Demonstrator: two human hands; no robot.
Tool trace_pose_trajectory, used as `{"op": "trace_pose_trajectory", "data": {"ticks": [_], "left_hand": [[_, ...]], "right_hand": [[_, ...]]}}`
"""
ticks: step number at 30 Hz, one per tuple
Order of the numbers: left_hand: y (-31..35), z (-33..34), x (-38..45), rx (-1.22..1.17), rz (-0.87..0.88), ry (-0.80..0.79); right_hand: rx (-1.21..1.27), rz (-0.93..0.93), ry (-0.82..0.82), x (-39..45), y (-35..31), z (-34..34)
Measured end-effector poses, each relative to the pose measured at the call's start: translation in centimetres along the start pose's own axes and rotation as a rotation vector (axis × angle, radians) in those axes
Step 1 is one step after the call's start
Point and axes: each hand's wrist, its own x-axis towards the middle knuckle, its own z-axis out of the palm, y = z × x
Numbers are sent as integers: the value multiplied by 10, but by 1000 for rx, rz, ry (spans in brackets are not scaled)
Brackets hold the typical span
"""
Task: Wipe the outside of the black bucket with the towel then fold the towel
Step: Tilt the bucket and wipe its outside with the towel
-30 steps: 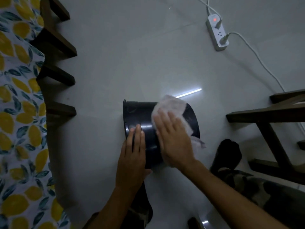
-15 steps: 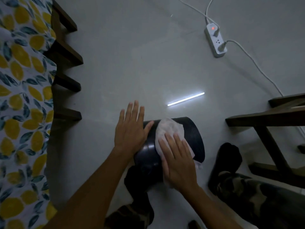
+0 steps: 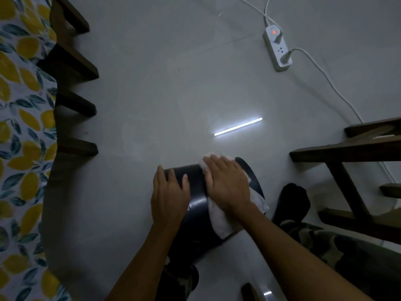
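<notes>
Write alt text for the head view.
A person's right hand presses a white towel against a black bucket lying sideways on a grey floor, while the left hand steadies it.

Dim room, tube-light glare on glossy floor (image 3: 173,94), wide-angle edge distortion

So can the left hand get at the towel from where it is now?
Probably yes. The left hand lies flat on the black bucket right beside the towel, with only bare bucket between them. The right hand covers much of the towel, but its near end is exposed.
</notes>
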Motion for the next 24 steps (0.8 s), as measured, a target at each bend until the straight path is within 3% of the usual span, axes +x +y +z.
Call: {"op": "trace_pose_trajectory", "data": {"ticks": [5,9,14,20,24], "left_hand": [[3,1,-14,-132,-138,17],[7,-1,-14,-233,-145,13],[18,-13,-4,-343,-144,20],[37,-28,13,-442,40,131],[36,-27,1,-311,67,220]], "right_hand": [[55,177,138,-23,41,-11],[173,376,220,-51,37,-12],[235,397,313,-34,38,-17],[234,366,347,-13,30,-38],[239,314,396,-15,30,-38]]}}
